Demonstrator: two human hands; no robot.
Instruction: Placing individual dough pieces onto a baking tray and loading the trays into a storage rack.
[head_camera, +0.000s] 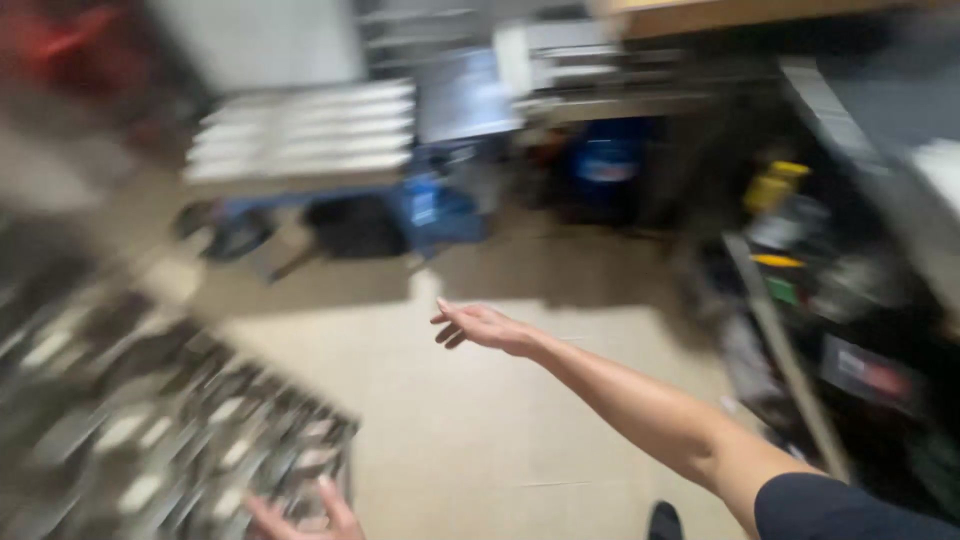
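The right hand (482, 326) hangs open and empty, fingers spread, over the pale floor (470, 420). The left hand (305, 518), also open, touches the edge of a blurred rack of metal parts (150, 420) at lower left.

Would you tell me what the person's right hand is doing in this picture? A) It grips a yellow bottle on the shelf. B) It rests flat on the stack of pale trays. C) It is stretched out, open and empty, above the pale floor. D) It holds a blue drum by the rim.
C: the right hand reaches out with fingers spread and nothing in it, over the pale floor, apart from the shelves and trays.
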